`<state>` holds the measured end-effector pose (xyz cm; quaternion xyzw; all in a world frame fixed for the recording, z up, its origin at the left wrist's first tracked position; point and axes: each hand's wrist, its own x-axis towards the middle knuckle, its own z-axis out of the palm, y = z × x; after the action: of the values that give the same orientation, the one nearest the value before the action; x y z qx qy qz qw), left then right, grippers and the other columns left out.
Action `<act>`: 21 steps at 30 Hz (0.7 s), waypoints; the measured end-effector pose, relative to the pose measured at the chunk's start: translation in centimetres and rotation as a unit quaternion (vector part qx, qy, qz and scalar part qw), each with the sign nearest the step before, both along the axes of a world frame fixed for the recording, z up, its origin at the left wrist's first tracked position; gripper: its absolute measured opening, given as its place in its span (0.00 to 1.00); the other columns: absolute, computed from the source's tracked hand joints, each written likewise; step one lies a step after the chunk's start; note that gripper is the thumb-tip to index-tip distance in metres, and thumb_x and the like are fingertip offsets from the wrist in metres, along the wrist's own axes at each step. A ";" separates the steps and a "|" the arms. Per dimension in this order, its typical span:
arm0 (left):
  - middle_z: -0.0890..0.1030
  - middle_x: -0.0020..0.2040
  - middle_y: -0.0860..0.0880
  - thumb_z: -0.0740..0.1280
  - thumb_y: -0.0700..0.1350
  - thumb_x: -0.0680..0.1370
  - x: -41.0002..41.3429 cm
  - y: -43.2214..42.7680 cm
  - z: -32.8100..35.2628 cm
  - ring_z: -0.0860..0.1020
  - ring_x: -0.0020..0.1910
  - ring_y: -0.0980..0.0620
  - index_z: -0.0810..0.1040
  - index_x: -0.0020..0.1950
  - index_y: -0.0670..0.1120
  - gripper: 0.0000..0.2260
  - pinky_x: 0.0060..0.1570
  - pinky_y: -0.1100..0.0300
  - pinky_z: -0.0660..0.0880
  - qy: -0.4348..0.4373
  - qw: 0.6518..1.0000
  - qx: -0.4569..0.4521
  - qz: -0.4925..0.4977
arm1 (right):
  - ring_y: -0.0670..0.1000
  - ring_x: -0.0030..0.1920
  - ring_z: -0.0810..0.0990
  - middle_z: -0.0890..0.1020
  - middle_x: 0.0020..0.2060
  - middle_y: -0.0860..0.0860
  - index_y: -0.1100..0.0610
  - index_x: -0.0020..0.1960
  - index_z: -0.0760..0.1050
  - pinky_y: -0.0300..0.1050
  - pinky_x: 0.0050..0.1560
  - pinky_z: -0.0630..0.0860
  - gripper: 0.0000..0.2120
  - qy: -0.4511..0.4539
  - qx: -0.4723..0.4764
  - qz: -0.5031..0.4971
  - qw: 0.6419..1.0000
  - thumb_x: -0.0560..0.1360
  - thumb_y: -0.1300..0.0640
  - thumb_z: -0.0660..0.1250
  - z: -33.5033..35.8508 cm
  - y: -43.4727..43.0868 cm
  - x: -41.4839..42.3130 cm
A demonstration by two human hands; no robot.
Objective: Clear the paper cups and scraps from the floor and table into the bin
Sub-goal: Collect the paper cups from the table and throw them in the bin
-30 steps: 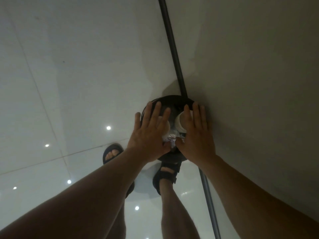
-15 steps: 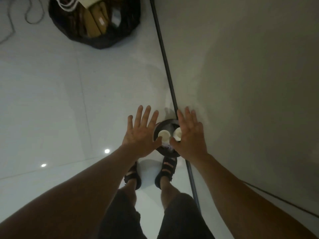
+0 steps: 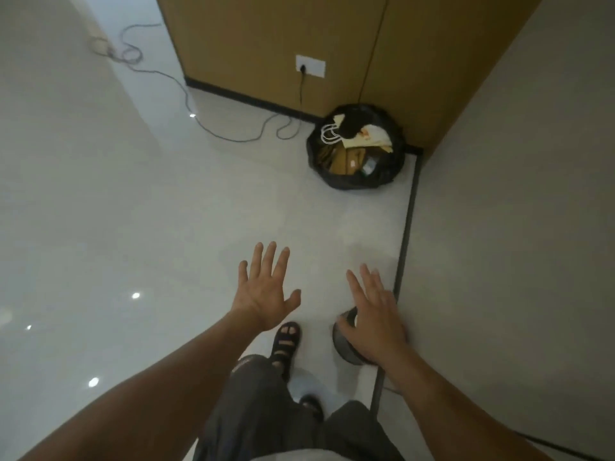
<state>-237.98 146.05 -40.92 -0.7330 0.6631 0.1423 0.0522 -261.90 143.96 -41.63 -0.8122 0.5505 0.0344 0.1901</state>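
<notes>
Both hands are held out flat with nothing in them. The left hand [image 3: 263, 294] has its fingers spread wide over the shiny white floor [image 3: 133, 194]. The right hand [image 3: 376, 317] is spread too, palm down, and it is in front of a small round dark bin [image 3: 342, 342]. The small bin stands on the floor right by the grey wall [image 3: 515, 227]. The hand hides most of the inside of it, so I cannot tell what is in there.

A foot in a black sandal [image 3: 286, 337] stands just beside the small bin. Far ahead, in the corner, sits a big black bag [image 3: 352, 185] full of paper bags [image 3: 366, 136] and brown card. A thin cable [image 3: 213, 131] curls over the floor to a white socket [image 3: 310, 65] on the brown wall [image 3: 266, 34].
</notes>
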 end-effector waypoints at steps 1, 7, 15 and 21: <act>0.35 0.77 0.46 0.46 0.68 0.75 0.8 2.1 0.7 0.30 0.74 0.44 0.33 0.76 0.52 0.37 0.72 0.40 0.41 0.003 1.000 -0.009 0.030 | 0.49 0.76 0.30 0.34 0.77 0.46 0.42 0.77 0.34 0.58 0.76 0.43 0.42 -0.007 0.001 0.022 1.000 0.74 0.39 0.59 0.7 0.7 0.9; 0.35 0.78 0.48 0.45 0.68 0.75 4.9 15.7 3.9 0.30 0.74 0.46 0.35 0.77 0.52 0.37 0.72 0.41 0.40 0.019 0.979 -0.024 0.200 | 0.49 0.76 0.31 0.32 0.77 0.45 0.41 0.76 0.32 0.56 0.75 0.39 0.42 -0.008 0.013 0.174 0.985 0.76 0.38 0.58 3.4 6.8 7.9; 0.40 0.79 0.48 0.49 0.67 0.76 13.6 35.2 7.2 0.34 0.76 0.46 0.40 0.78 0.51 0.37 0.73 0.42 0.44 -0.007 0.902 -0.088 0.422 | 0.48 0.76 0.30 0.33 0.77 0.46 0.42 0.78 0.34 0.56 0.76 0.40 0.40 -0.031 0.002 0.371 0.928 0.76 0.38 0.58 6.7 18.9 22.9; 0.41 0.79 0.49 0.47 0.69 0.74 20.2 51.7 7.0 0.37 0.76 0.46 0.41 0.78 0.53 0.37 0.72 0.42 0.44 -0.016 0.830 -0.106 0.548 | 0.47 0.75 0.28 0.32 0.76 0.45 0.42 0.77 0.34 0.54 0.75 0.38 0.39 -0.038 -0.005 0.480 0.877 0.77 0.39 0.57 8.1 31.9 35.5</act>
<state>-217.75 197.78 -33.95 -0.9792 0.1632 0.0646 -0.1014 -226.35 175.87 -33.58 -0.9782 0.0860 0.0879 0.1673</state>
